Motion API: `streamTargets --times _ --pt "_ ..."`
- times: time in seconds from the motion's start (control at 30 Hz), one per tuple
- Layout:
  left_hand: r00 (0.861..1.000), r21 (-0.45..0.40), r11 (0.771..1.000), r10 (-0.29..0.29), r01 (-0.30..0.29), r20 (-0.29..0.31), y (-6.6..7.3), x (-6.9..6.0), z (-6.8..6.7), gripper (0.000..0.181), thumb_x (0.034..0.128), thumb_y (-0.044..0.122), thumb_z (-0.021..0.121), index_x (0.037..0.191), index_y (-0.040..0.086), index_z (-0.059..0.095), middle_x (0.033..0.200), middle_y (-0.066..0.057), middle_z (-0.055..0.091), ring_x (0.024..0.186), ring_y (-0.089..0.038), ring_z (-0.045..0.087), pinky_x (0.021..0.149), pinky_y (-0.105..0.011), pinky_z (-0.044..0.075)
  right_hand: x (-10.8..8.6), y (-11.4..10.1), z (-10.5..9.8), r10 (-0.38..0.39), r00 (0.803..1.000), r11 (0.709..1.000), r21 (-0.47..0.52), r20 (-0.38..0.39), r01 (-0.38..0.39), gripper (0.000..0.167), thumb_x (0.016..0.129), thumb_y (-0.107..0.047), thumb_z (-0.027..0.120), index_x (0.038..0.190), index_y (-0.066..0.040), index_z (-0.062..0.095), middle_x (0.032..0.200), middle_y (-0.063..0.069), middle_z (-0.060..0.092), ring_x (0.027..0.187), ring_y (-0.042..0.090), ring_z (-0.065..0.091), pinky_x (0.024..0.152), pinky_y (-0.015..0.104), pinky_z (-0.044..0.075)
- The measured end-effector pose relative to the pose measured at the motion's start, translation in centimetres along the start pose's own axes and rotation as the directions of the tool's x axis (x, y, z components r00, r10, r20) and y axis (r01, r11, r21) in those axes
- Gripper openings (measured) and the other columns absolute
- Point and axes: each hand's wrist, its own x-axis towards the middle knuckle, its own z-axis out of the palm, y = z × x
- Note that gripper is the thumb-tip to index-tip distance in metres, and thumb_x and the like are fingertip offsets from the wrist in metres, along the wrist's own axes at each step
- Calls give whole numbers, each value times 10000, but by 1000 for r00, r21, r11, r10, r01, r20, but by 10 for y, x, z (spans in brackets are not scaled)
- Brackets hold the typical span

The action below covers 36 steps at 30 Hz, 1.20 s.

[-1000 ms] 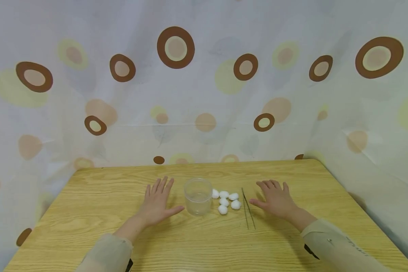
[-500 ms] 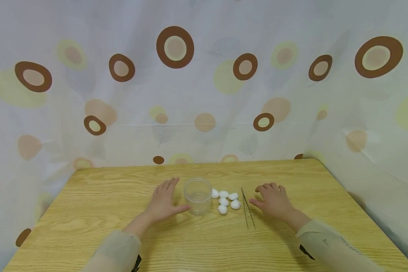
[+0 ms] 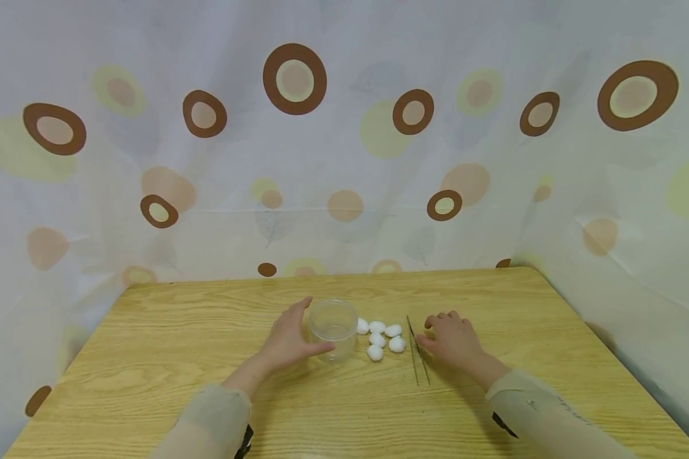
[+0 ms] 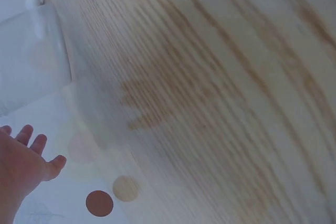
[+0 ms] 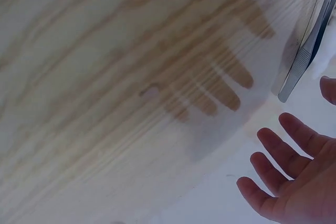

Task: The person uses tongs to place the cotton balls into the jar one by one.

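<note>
This looks like the reach: my empty left hand (image 3: 286,344) is wide beside the clear cup (image 3: 333,326), my empty right hand (image 3: 455,342) loosely spread beside the tweezers (image 5: 303,59). Next calls for curling my fingers in.

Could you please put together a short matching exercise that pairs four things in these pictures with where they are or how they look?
Things
1. Container
2. Cotton balls
3. Tweezers
4. Tabletop

Places and looks
A. Slim and grey, nearest the right hand
B. See-through, nearest the left hand
C. Wood-grained, underneath the other three
D. White, grouped in a cluster

Right pairs: 1-B, 2-D, 3-A, 4-C
</note>
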Motion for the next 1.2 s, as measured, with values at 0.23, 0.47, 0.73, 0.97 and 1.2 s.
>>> streamTargets --times 0.23,0.47,0.73,0.97,1.2 --pt "1000 -110 994 -10 11 5 4 2 5 962 682 401 815 1432 43 330 1426 -169 418 1307 -388 386 1032 -578 335 5 -4 6 33 999 999 -27 4 -33 317 892 -362 597 974 -61 654 953 107 650 954 339 552 771 512 464" --pt "1000 -221 975 5 1 23 5 2 6 883 718 409 791 1394 40 359 1396 -205 431 1275 -404 414 985 -566 386 12 -14 6 104 993 994 5 48 -105 273 879 -346 610 813 -81 629 736 50 627 635 202 547 508 329 431" --pt "997 -288 956 -47 61 56 6 5 9 824 721 307 810 1367 71 355 1393 -156 455 1306 -365 401 1026 -525 370 20 -21 12 169 979 983 53 118 -176 301 862 -298 592 642 -107 514 567 1 478 506 135 413 440 254 307" --pt "996 -302 951 -50 70 74 7 5 10 808 730 300 803 1359 74 350 1398 -167 455 1310 -366 396 1029 -524 364 28 -25 10 220 958 964 108 183 -242 212 792 -129 575 605 -92 483 562 11 447 492 133 380 436 239 293" --pt "995 -303 950 -57 80 84 8 4 9 819 727 304 805 1362 69 344 1398 -169 456 1316 -372 387 1037 -530 353 31 -13 11 189 955 931 269 230 -249 284 786 -58 542 512 -74 470 405 -9 440 333 83 421 352 218 401"
